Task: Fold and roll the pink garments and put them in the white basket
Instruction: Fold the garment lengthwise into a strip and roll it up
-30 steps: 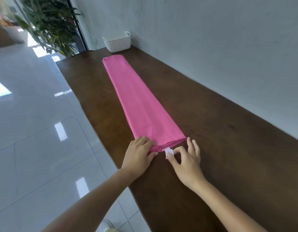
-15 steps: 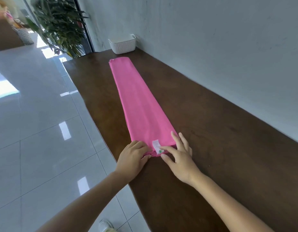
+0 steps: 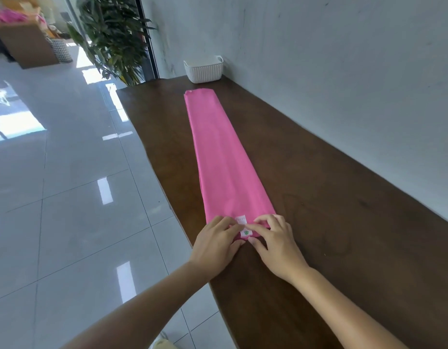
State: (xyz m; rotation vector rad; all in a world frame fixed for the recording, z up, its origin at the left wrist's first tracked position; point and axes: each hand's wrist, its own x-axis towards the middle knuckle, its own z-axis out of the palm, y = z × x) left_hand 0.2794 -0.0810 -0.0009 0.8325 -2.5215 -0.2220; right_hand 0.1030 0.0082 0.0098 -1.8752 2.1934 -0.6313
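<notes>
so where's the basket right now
In the head view, upper middle: the basket sits at the far end of the table, against the wall, just past the garment.

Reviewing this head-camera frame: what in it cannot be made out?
White basket: its inside, head view; its front wall hides the bottom.
Label on the pink garment: print too small to read.
Garment's near edge: covered by the left hand and right hand pinching it, so how far it is rolled is unclear.
Pink heap, far left: blurred, too small.
</notes>
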